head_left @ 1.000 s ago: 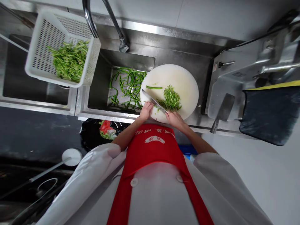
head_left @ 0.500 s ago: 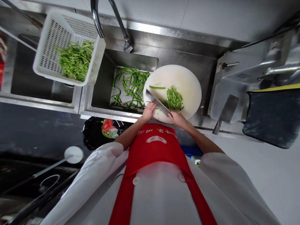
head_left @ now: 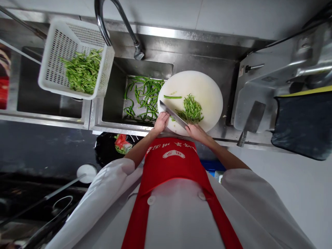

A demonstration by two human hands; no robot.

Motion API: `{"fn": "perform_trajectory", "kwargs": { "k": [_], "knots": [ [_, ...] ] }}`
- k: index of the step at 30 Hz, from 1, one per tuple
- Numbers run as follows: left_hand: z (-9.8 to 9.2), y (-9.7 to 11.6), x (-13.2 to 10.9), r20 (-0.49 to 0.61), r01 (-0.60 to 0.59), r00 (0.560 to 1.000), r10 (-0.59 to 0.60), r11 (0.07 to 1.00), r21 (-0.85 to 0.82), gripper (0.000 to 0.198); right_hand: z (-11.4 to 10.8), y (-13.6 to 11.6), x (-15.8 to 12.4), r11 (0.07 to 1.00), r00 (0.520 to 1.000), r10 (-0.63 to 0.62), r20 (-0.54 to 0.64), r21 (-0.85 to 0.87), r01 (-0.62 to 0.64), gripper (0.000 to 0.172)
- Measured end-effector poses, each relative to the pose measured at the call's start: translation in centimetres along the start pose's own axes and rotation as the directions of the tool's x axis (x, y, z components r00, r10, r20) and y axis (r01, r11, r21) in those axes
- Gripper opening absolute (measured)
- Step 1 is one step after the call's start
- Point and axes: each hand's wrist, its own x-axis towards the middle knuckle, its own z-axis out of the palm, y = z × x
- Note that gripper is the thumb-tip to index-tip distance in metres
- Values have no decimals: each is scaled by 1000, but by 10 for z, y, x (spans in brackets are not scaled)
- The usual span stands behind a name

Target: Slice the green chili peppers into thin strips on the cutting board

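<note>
On the near edge of the round white cutting board [head_left: 204, 86], the right hand [head_left: 196, 131] grips the handle of a knife [head_left: 173, 114]. Its blade slants across to the left hand [head_left: 161, 121], fingers curled beside it; whether they pin anything cannot be told. A heap of chopped greens [head_left: 192, 110] lies just behind the blade. Left of the board, long green pods [head_left: 142, 98] lie in the sink [head_left: 114, 88], with a white basket [head_left: 52, 69] farther left. A cleaver [head_left: 251, 119] lies right of the board.

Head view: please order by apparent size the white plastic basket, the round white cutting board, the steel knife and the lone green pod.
1. white plastic basket, barely ahead of the board, so this order is unsure
2. round white cutting board
3. steel knife
4. lone green pod
</note>
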Motion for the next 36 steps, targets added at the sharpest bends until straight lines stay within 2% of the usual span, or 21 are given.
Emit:
{"fn": "perform_trajectory", "kwargs": {
  "k": [6, 10, 15, 21, 24, 30, 36],
  "knots": [
    [1, 1, -1, 15, 17, 1000, -17, 1000, 4, 32, -9, 0, 3, 998, 999, -32, 3, 45, 32, 42],
    [-1, 0, -2, 9, 18, 1000, -18, 999, 27, 32, -4, 4, 7, 997, 1000, -28, 4, 65, 28, 41],
    [-8, -13, -2, -60, 25, 998, -23, 1000, 20, 30, -1, 2, 17, 996, 1000, -14, -6, 91, 14, 39],
    [-10, -19, 2, -44, -39, 998, 38, 999, -16, 30, -8, 11, 3, 996, 999, -31, -10, 82, 31, 42],
    [-8, -18, 2, -39, -36, 999, 36, 999, -10, 31, -2, 11, 4, 993, 998, -59, -1, 98, 58, 42],
    [-13, -18, 1, -52, -59, 997, 57, 998, -23, 30, 13, 5, 26, 984, 999, -30, -29, 175, 35, 42],
    [-25, -26, 8, -171, 78, 982, -75, 997, 8, 29, 16, 14, 30, 976, 998, -39, -43, 211, 47, 41]
  ]
}}
